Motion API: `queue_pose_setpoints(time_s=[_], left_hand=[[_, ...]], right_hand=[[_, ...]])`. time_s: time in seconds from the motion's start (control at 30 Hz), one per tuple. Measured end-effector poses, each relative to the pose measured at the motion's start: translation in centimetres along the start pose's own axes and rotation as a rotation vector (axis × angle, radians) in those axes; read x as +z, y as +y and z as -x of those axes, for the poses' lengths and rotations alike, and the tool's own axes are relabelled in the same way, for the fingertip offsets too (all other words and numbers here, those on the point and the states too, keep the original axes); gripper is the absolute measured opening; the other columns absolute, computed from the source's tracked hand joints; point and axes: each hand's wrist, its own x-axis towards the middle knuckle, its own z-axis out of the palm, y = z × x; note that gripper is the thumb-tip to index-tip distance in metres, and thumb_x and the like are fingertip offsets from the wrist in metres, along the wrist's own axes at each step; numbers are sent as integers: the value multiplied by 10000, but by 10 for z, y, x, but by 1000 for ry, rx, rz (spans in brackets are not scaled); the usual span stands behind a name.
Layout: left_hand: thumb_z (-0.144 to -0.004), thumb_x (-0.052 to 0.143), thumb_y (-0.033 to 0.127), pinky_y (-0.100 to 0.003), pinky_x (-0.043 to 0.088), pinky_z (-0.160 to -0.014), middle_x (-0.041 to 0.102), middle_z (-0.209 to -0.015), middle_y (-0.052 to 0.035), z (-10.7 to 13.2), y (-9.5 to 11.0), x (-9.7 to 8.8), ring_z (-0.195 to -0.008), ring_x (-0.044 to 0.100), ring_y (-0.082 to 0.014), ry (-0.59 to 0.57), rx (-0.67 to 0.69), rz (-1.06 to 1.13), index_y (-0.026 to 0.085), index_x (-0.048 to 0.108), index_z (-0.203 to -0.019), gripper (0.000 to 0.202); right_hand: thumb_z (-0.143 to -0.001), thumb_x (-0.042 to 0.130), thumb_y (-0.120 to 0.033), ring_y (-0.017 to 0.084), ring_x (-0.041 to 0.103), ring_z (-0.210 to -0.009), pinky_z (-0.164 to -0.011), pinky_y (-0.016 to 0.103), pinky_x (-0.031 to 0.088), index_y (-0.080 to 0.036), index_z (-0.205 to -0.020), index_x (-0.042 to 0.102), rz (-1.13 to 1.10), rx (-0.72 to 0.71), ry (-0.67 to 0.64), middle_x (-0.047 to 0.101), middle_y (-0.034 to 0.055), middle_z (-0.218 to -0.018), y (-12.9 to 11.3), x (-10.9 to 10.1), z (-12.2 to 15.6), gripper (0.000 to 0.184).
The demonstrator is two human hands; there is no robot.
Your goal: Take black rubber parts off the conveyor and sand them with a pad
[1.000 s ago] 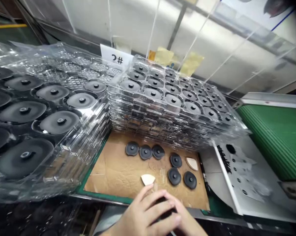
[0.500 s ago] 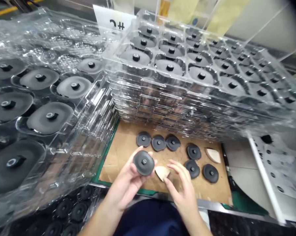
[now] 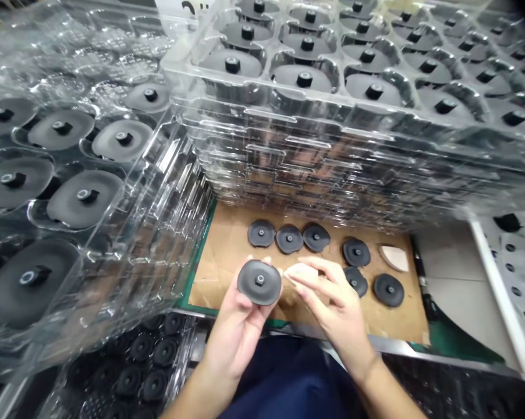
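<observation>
A black rounded disc [image 3: 259, 285] with a small metal-tipped stub at its centre lies in my left hand [image 3: 238, 326], gripped by its rim with the stub facing up. Close beside it, my right hand [image 3: 336, 311] pinches a pale wedge-shaped pad [image 3: 303, 272] between thumb and fingers, its tip near the disc's right edge. Whether the pad touches the disc I cannot tell. Beyond my hands, several similar discs [image 3: 289, 238] lie on a brown cardboard sheet [image 3: 221, 256]. A second pale wedge pad [image 3: 394, 257] rests at the sheet's right.
Tall stacks of clear plastic trays stand behind [image 3: 332, 125] and to the left [image 3: 144, 233], their top pockets holding black discs. More discs in trays [image 3: 153, 349] sit low at the left. A white-edged panel [image 3: 502, 297] borders the right.
My right hand has lifted the wedge pad off the cardboard and brought it beside the disc. My left hand still holds the disc. The view has tilted downward.
</observation>
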Motion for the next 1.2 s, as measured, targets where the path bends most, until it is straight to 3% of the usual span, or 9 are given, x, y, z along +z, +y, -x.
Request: queue_pose_setpoints(time_s=[0.13,0.3,0.4,0.53,0.67,0.8,0.9,1.03,1.2], left_hand=[[-576,844,273,-286,536,-893,697,-1136,-22,8,5,7,-1083,634,-221,51,111,-66,302,662,-1097,553],[-569,846,302,-341,527,-919,682,-1156,-41,13,2,9,-1074,637,-253,0,98,-105,289,650,-1079,547],[-614,823,277,-301,536,-884,656,-1194,-51,17,-3,11,-1104,615,-242,-30,113,-132,284,625,-1107,531],[-624,813,313,-284,546,-849,646,-1196,-43,26,-6,12,-1058,631,-226,-28,88,-160,292,619,-1117,531],[-550,846,336,-209,530,-838,682,-1120,-7,33,-6,14,-1027,643,-181,-33,127,-142,296,663,-1043,528],[-523,852,330,-239,537,-853,690,-1096,21,37,-6,19,-1011,659,-199,-49,117,-162,327,677,-1012,519],[-518,855,331,-200,533,-833,691,-1089,15,39,-6,23,-1008,655,-180,-61,142,-173,312,689,-1004,514],[-542,854,295,-245,537,-872,693,-1095,32,41,-7,26,-1008,662,-197,-79,147,-187,343,688,-1005,494],[-610,819,297,-223,569,-799,704,-1090,9,42,-6,22,-957,673,-171,-115,43,-161,311,700,-1032,438]], right_hand=[[-829,640,-212,211,568,-963,-821,358,497,-293,-955,743,-20,-32,82,633,64,-1021,-26,-5,6,182],[-860,612,-214,205,590,-993,-869,367,484,-290,-1032,710,-168,174,174,644,55,-1044,-21,-13,14,212],[-845,625,-195,206,569,-1001,-860,353,484,-293,-1033,713,-142,26,162,625,55,-1084,-33,-19,10,230],[-843,605,-172,202,559,-933,-780,318,504,-231,-998,735,-84,-172,36,630,81,-1026,-53,-20,10,211],[-831,617,-148,205,544,-900,-774,328,489,-211,-962,743,-9,-192,95,631,92,-993,-55,-22,14,192],[-831,607,-133,202,536,-910,-774,321,489,-192,-968,742,-60,-223,31,623,102,-1021,-55,-29,17,202],[-828,624,-137,211,540,-914,-797,351,475,-186,-959,742,-15,-214,93,633,105,-999,-57,-33,20,182],[-829,612,-139,205,533,-926,-767,325,493,-202,-981,738,-44,-233,80,618,95,-1034,-58,-35,25,207],[-856,609,-177,209,559,-969,-827,379,496,-251,-975,737,-90,-312,24,643,76,-1061,-35,-45,-1,190]])
